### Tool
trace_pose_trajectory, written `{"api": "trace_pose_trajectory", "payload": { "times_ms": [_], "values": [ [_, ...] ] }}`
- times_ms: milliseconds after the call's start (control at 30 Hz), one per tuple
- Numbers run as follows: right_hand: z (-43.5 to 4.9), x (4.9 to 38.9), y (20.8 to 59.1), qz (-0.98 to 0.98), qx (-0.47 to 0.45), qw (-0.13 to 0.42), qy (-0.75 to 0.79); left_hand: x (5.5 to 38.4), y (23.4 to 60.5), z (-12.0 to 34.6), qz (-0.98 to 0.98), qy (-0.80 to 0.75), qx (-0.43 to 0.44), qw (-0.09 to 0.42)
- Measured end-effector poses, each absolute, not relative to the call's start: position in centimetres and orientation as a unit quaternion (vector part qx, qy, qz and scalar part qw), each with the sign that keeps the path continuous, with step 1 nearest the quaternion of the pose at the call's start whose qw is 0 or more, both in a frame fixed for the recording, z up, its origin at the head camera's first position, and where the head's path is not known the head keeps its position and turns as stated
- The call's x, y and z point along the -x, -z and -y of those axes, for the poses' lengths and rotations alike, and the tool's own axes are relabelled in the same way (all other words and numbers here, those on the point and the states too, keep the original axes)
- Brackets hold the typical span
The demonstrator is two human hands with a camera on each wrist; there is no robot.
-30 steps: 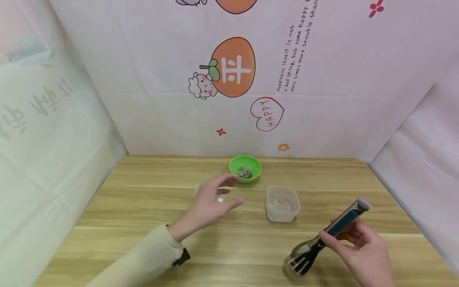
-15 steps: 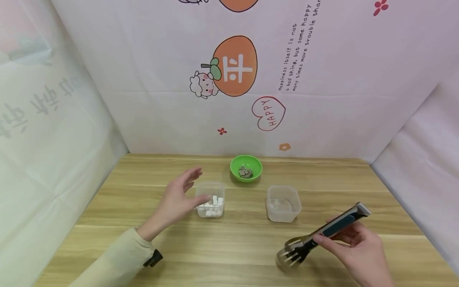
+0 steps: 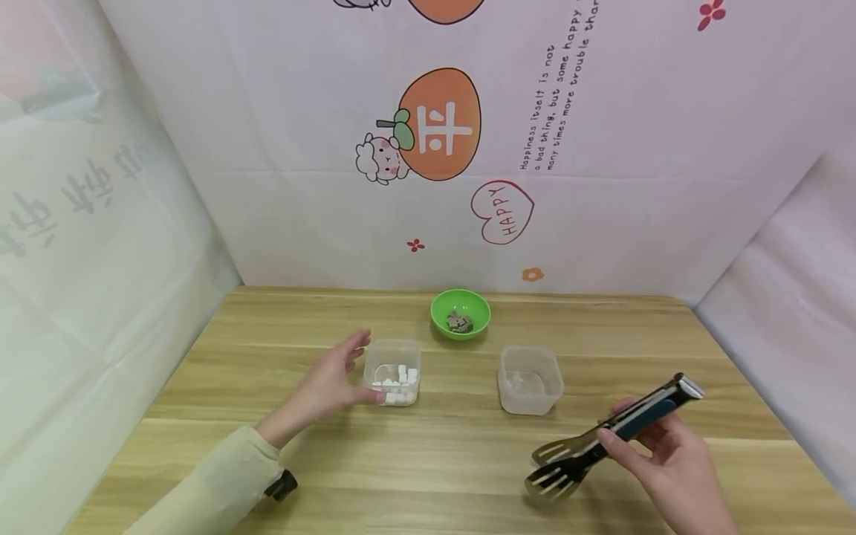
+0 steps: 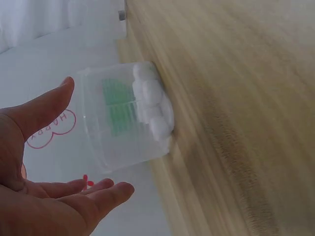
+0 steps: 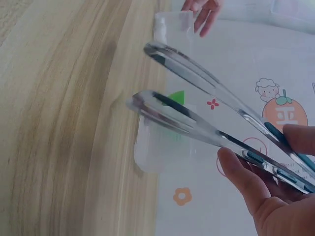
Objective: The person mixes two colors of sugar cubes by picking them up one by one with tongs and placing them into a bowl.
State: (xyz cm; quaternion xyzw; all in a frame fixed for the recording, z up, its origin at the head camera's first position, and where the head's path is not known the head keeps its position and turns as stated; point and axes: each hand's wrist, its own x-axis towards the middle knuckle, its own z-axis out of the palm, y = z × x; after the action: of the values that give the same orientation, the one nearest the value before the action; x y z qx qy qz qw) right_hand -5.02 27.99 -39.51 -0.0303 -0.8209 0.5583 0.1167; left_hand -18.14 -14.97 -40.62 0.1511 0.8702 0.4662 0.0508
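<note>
In the head view my left hand (image 3: 324,390) is at the left side of a clear plastic container (image 3: 393,353) that holds several small white pieces (image 3: 403,374). Its thumb reaches near the container's front corner and its fingers are spread toward the back. The left wrist view shows thumb and fingers apart, beside the container (image 4: 93,132); contact cannot be made out. My right hand (image 3: 675,461) grips a pair of metal serving tongs (image 3: 625,431) with teal-inlaid handles. The tongs' slotted ends stand apart above the table, pointing left, with nothing between them.
A second clear plastic container (image 3: 530,403) stands right of the middle. Behind, a green bowl (image 3: 443,303) holds grey-brown pieces (image 3: 459,322). The wooden table (image 3: 441,475) ends at a printed white cloth (image 3: 321,223), with cloth on both sides too.
My left hand has moved left from in front of the bowl, then lowered beside the container of white pieces. The tongs' ends shifted slightly left and then back right, staying in my right hand.
</note>
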Motion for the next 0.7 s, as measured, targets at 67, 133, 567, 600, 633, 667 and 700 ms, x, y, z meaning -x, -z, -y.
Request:
{"api": "trace_pose_trajectory", "payload": {
  "times_ms": [67,133,567,600,633,667,700],
  "values": [
    [-28.1,5.0,39.7,0.793,-0.003,0.120,-0.598,18.2,40.9,15.0,-0.872,-0.464,-0.145,0.060],
    [-28.2,5.0,39.8,0.765,-0.023,0.114,-0.634,18.3,41.2,14.9,-0.873,-0.460,-0.143,0.067],
    [-28.3,5.1,39.7,0.706,0.012,0.062,-0.705,18.8,42.3,14.6,-0.866,-0.475,-0.124,0.096],
    [-28.2,5.1,39.7,0.717,0.022,0.057,-0.694,18.9,42.3,14.6,-0.866,-0.474,-0.123,0.097],
    [-28.2,5.1,39.6,0.731,0.035,0.052,-0.679,19.0,42.3,14.6,-0.867,-0.474,-0.121,0.097],
    [-28.2,5.1,39.5,0.744,0.047,0.048,-0.665,19.1,42.3,14.5,-0.866,-0.476,-0.120,0.098],
    [-28.2,5.2,39.4,0.755,0.058,0.043,-0.651,19.2,42.4,14.5,-0.865,-0.477,-0.120,0.099]
  ]
}}
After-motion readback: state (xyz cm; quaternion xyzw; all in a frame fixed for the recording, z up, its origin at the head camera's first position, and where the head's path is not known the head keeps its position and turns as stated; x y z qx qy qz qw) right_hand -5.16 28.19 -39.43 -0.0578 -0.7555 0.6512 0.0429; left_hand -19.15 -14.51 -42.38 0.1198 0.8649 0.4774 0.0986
